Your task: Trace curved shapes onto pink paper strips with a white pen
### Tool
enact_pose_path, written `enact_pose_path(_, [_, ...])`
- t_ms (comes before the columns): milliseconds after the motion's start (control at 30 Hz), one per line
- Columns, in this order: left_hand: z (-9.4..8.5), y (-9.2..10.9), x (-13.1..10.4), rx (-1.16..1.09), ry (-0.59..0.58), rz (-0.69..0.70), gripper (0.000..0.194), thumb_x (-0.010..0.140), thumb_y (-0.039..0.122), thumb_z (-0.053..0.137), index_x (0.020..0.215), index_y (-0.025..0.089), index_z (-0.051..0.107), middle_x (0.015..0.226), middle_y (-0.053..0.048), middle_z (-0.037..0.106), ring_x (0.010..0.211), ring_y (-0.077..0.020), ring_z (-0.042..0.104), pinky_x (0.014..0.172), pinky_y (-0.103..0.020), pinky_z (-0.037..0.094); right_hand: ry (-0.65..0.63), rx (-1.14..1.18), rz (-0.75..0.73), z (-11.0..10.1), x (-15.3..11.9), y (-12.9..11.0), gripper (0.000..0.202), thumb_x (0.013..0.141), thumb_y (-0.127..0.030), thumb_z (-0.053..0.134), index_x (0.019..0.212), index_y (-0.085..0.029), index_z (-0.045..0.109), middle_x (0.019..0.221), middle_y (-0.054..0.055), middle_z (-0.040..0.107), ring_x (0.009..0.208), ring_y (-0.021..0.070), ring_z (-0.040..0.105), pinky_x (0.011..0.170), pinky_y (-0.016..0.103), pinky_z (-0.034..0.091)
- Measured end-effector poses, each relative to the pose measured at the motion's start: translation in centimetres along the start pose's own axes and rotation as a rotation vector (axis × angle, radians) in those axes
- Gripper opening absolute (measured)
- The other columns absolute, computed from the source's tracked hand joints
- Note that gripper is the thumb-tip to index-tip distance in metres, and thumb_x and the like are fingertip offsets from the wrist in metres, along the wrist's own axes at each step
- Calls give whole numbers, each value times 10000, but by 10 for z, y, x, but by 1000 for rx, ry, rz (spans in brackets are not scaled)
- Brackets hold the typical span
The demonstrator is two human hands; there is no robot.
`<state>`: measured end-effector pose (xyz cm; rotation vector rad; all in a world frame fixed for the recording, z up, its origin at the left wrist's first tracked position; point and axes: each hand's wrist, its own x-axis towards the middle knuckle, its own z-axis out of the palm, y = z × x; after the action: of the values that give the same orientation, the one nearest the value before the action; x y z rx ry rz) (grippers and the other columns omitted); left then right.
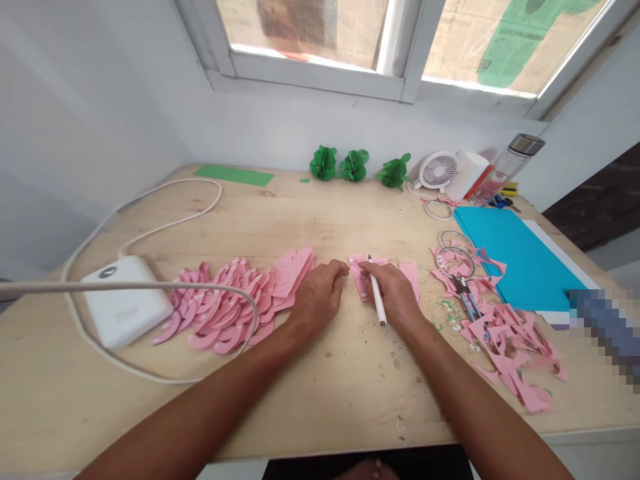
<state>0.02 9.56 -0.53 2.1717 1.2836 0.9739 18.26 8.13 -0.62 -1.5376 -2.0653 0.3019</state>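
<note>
My left hand (320, 293) rests on the table beside a stack of pink paper sheets (293, 273), its fingers loosely bent with a gap at the thumb. Nothing shows in it. A white pen (378, 300) is held in my right hand (397, 293), its dark tip pointing away from me. Under and beside those fingers lie pink paper pieces (357, 280), one with drawn lines; the hand partly hides them. Further left, many cut pink petal shapes (225, 307) spread in an overlapping pile.
A white power bank (125, 303) with a looping cable sits at left. Scissors (467, 300) lie among pink scraps (520, 353) at right, near a tape roll (439, 210) and blue sheets (525, 260). Green paper shapes (354, 165), a fan (438, 170) and a bottle (510, 167) line the back.
</note>
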Motion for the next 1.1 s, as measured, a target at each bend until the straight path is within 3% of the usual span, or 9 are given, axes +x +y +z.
enact_pose_path(367, [2,1,-1,46,-77,55,262,842,62,406,980,212,571,960,-31,663,900,-182,607,790,-329,486,-8,16,10,0,0,0,493,800,-74,530,1230,-296,622,957,40,695,924,221,593,805,330,465])
enact_pose_path(567, [2,1,-1,76,-88,97,265,822,39,430,962,208,579,934,-37,653,911,-192,595,797,-335,480,7,21,-5,2,-1,1,445,802,-71,526,1195,-243,642,991,64,692,917,219,594,791,321,471])
enact_pose_path(733, [3,2,-1,41,-96,150,188,823,60,471,875,196,590,880,-30,657,885,-189,585,807,-342,469,-6,34,12,-1,-1,-1,528,755,-26,509,1210,-264,632,960,47,688,921,213,587,814,325,466])
enact_pose_path(933, [4,2,-2,190,-111,172,106,817,111,542,846,171,624,900,-52,652,861,-204,557,792,-355,450,-12,35,10,-2,-1,-2,553,703,-12,513,1196,-230,639,946,54,684,905,222,588,794,324,466])
enact_pose_path(1100, [1,1,0,286,-122,154,168,848,117,520,926,166,661,911,-61,639,851,-198,545,782,-346,440,-5,32,10,0,-1,0,546,726,-12,505,1194,-260,637,946,43,683,903,217,586,794,317,462])
